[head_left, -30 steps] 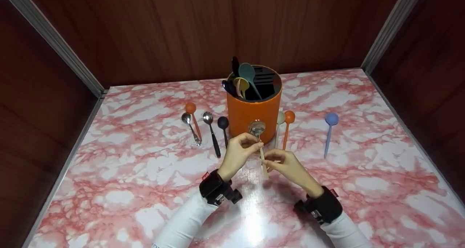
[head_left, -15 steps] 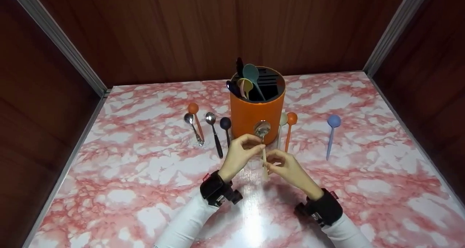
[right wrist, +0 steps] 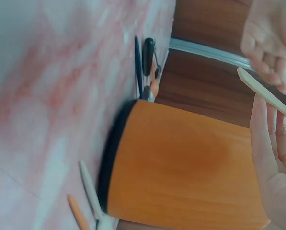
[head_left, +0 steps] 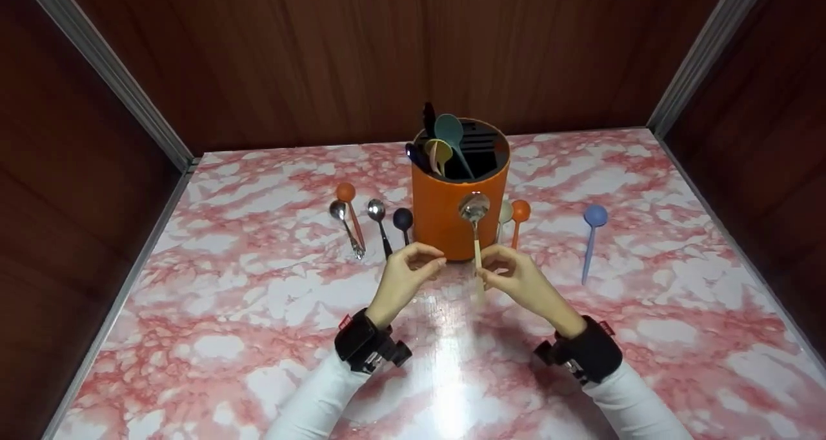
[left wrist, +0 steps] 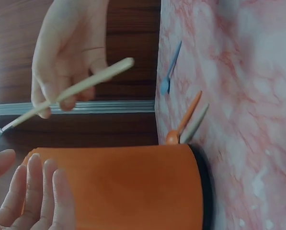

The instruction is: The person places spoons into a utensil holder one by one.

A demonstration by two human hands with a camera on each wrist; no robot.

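Observation:
My right hand point(head_left: 519, 277) pinches a spoon point(head_left: 476, 240) by its cream handle between thumb and fingertips. The spoon stands upright in the air, its shiny metal bowl up in front of the orange utensil holder point(head_left: 439, 217). Seen from the left wrist, the pale handle point(left wrist: 99, 76) slants across the fingers of the right hand point(left wrist: 71, 43). To the left, my left hand point(head_left: 401, 279) holds nothing; its fingers are loosely bent, thumb and fingertips apart. Inside the holder's black top stand a teal spoon point(head_left: 449, 129), a yellow spoon point(head_left: 440, 148) and several dark-coloured utensils.
Left of the holder lie an orange spoon point(head_left: 346, 192), a silver spoon point(head_left: 337, 210), a black-handled metal spoon point(head_left: 376, 209) and a dark spoon point(head_left: 402, 218). On its right are a pale green spoon point(head_left: 505, 211), another orange spoon point(head_left: 520, 210) and a blue spoon point(head_left: 595, 216). Wood-grain walls point(head_left: 387, 53) enclose the table.
My left hand has let go of the spoon and moved left. The right hand keeps hold of it and has raised it slightly, the bowl now higher before the holder.

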